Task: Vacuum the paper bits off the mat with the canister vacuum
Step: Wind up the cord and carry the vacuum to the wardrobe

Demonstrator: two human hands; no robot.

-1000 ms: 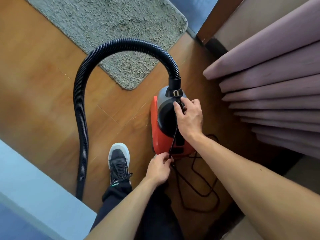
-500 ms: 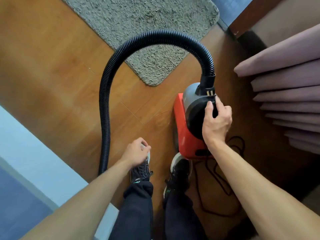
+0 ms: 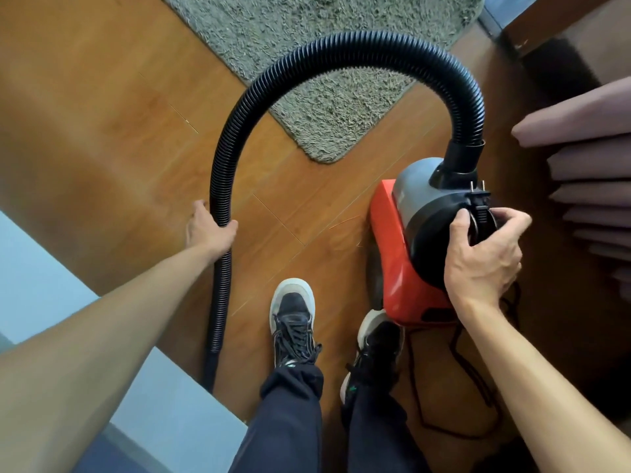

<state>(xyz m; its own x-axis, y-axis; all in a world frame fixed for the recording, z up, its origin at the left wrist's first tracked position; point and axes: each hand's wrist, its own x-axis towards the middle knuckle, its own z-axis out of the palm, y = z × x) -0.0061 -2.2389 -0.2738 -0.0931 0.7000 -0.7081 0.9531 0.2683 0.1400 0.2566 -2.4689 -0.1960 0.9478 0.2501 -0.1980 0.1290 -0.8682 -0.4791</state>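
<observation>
A red and grey canister vacuum (image 3: 396,247) stands on the wooden floor at the right. My right hand (image 3: 485,254) grips the black handle on top of it, where the power plug (image 3: 479,199) is clipped. A black ribbed hose (image 3: 341,49) arcs from the vacuum's top over to the left and down to the floor. My left hand (image 3: 208,227) is curled round the hose's descending part. The grey shaggy mat (image 3: 324,39) lies beyond the hose at the top; no paper bits show on its visible part.
My two feet in dark sneakers (image 3: 293,322) stand just left of the vacuum. A loose black power cord (image 3: 478,387) trails on the floor behind it. Pink curtain folds (image 3: 590,165) hang at the right. A light blue surface (image 3: 41,268) fills the lower left.
My left hand let go of the cord near the vacuum's rear, swung left and took hold of the hose. My right hand stayed on the handle. The view shifted left.
</observation>
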